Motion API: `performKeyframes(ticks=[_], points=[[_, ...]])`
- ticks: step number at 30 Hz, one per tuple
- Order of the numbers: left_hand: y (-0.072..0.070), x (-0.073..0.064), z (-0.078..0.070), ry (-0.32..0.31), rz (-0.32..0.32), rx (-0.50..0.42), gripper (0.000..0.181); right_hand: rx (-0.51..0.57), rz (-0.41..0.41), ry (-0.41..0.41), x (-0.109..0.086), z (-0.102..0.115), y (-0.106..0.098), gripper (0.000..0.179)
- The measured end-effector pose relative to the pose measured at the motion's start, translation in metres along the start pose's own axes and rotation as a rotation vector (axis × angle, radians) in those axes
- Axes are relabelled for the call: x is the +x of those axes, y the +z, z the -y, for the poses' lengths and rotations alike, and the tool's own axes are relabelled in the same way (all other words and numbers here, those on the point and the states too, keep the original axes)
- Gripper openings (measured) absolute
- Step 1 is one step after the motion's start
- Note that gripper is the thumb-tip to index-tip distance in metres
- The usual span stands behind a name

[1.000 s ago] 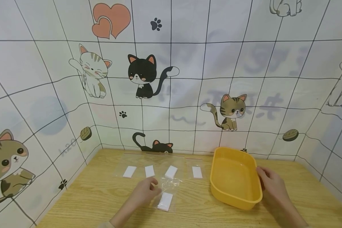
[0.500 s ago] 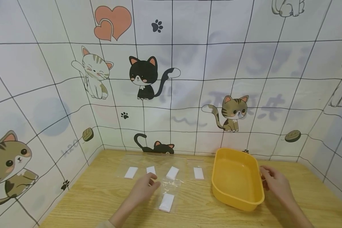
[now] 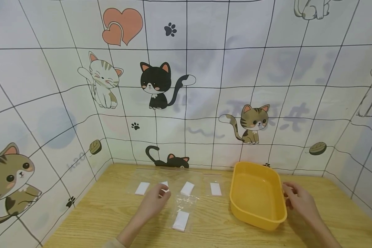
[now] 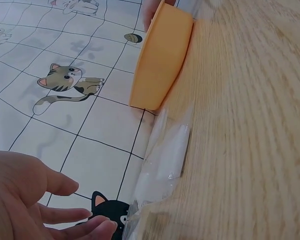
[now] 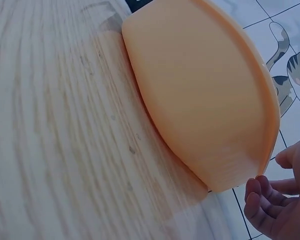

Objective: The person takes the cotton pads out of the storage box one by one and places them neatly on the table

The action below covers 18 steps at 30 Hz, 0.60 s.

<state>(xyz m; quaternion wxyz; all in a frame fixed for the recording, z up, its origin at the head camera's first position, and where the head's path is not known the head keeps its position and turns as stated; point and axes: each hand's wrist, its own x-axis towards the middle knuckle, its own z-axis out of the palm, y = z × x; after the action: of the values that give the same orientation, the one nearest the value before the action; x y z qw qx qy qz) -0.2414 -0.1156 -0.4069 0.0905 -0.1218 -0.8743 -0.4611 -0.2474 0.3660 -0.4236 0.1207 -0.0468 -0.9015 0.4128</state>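
Note:
Several small clear zip bags lie on the table, each with a white rectangular piece inside. My left hand (image 3: 153, 203) hovers over the row, its fingers loosely bent and holding nothing; it partly hides the second white piece (image 3: 164, 184) from the left. Nearest me lies one bag with a white piece (image 3: 181, 220). On the right stands a yellow plastic basin (image 3: 257, 193) with nothing inside. My right hand (image 3: 300, 200) is at the basin's right side. In the right wrist view its loosely bent fingertips (image 5: 253, 186) are at the rim, and I cannot tell if they touch.
Farther back lie more bagged white pieces: one at the left (image 3: 142, 188), one in the middle (image 3: 187, 188) and one beside the basin (image 3: 215, 189). A cat-patterned wall covering (image 3: 201, 103) stands behind the wooden table (image 3: 90, 220) and along its sides.
My left hand has moved a little left and away from me, from near the closest bag to over the second piece. The right hand and the basin have hardly moved.

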Motion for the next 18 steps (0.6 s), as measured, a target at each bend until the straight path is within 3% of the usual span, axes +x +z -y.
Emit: performKeyframes(ticks=[8,18], points=[[-0.0016,0.0053,0.0022,0.008,-0.041,-0.007,0.031,-0.033,0.051,-0.01,0.0,-0.0003,-0.0025,0.06],[-0.0059,0.0068,-0.0006,0.028,-0.041,0.009,0.051,-0.104,0.006,-0.127,0.0017,0.0007,-0.0085,0.06]])
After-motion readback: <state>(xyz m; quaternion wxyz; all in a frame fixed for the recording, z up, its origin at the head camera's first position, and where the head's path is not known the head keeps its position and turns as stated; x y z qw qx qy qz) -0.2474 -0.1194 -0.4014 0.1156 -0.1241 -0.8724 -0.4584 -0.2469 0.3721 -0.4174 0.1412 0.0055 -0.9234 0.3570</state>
